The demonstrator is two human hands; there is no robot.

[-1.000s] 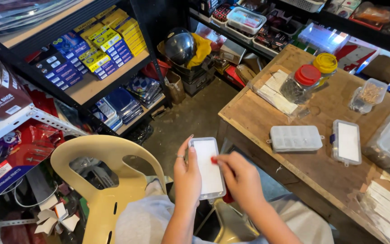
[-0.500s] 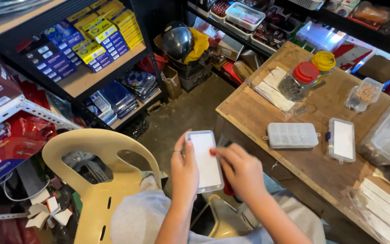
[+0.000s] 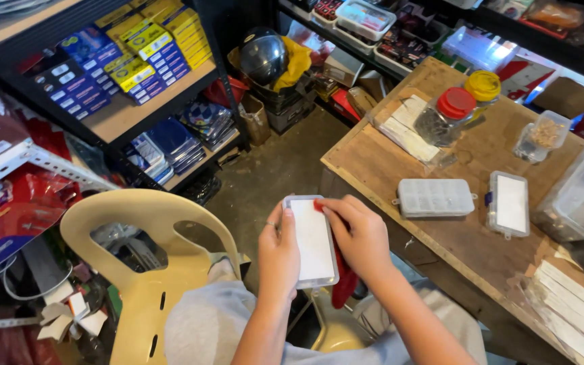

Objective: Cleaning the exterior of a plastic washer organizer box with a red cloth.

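**Red cloth moves to the top of the lid**

Since the earlier frame the right hand point(image 3: 361, 238) has slid from the lid's middle edge up to its far corner, and the view has tilted slightly. The left hand point(image 3: 278, 255) is clamped on the flat, clear rectangular plastic lid point(image 3: 312, 242), thumb on one long edge and fingers behind, holding it over the lap. The right hand's fingers are closed together on a red cloth point(image 3: 343, 280), pressing a fold of it against the lid's top corner while the rest hangs below the lid.

Just left of the knees stands a cream plastic chair point(image 3: 147, 270). To the right runs the worn wooden bench point(image 3: 400, 159). On it, nearest, lies a clear compartmented plastic organiser box point(image 3: 434, 197), and beside it a second clear flat lid point(image 3: 509, 203). Farther back stand a clear jar with a red cap point(image 3: 444, 115) and a jar with a yellow cap point(image 3: 482, 87). Beyond, a dark helmet point(image 3: 263, 56) rests by the shelving point(image 3: 136, 108) stacked with blue and yellow boxes.
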